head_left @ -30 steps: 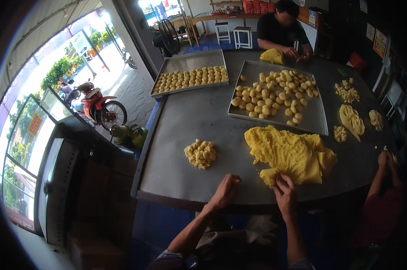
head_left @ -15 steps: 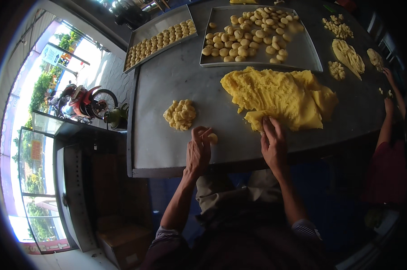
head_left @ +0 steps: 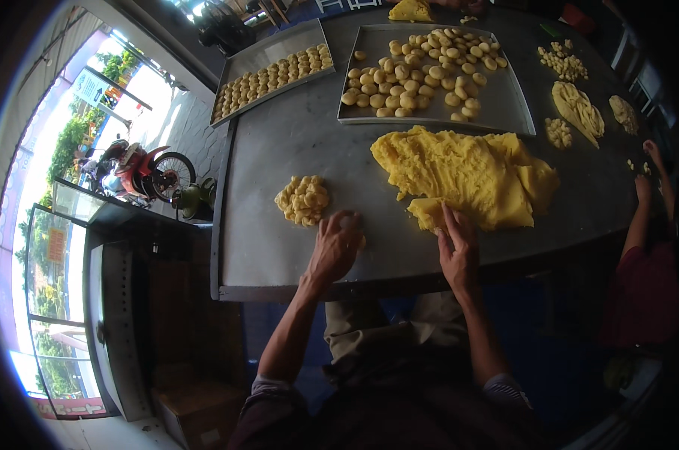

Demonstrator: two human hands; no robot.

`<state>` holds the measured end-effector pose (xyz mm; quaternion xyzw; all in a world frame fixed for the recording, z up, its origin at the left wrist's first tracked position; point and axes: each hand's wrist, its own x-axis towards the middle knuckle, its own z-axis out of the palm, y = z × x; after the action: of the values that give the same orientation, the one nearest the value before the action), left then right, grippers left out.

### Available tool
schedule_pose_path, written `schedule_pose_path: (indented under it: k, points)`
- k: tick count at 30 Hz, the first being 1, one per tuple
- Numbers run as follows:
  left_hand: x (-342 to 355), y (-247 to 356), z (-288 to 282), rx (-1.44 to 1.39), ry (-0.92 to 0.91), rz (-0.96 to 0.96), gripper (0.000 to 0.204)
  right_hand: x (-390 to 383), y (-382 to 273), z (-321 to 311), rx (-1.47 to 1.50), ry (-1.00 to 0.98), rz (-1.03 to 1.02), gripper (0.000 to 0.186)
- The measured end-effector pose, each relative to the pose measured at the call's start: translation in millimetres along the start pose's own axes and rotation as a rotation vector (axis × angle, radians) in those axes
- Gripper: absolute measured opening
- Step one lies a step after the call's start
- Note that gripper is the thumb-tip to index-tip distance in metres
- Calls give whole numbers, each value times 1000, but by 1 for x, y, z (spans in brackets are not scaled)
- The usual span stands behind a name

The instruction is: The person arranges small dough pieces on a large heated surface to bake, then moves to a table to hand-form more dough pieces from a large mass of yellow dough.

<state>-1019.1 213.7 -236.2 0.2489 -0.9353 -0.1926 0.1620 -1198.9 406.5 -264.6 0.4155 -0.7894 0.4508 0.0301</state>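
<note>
A large, rough slab of yellow dough [head_left: 467, 176] lies on the grey metal-topped table in front of me. At its near edge my right hand [head_left: 458, 244] pinches a flap between thumb and fingers. My left hand [head_left: 337, 244] is low over the table, its fingertips blurred by motion. A small pale dough piece [head_left: 363, 243] shows beside it on the right, partly covered by the hand. Just beyond that hand sits a heap of pale dough lumps [head_left: 302, 200], bunched together and separate from the yellow slab.
A tray [head_left: 530, 120] of loose dough balls stands beyond the slab. Another tray [head_left: 227, 112] holds balls in rows at far left. More dough lumps [head_left: 563, 62] and a twisted dough strip [head_left: 578, 110] lie at right, near a co-worker's hands [head_left: 648, 169]. The table's edge [head_left: 279, 291] runs before me.
My left hand has shifted slightly right, over more of the small dough piece, and its fingers now blur. My right hand keeps at the slab's edge. The whole view has tilted a little.
</note>
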Motion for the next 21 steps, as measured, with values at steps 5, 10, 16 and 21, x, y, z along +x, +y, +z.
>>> schedule_pose_path:
  k: [5,10,16,21]
  points:
    - [9,32,-46,-407,-306,-91,34,10,1,-2,-17,-49,83,56]
    - [62,-20,-49,-7,323,-38,42,28,8,-8,-92,-162,-81,55]
    - [24,-60,-35,61,243,-45,23,35,9,-23,158,-253,259,49]
    - [9,-73,-39,-196,590,-413,21,20,-26,-23,-263,-181,20,60]
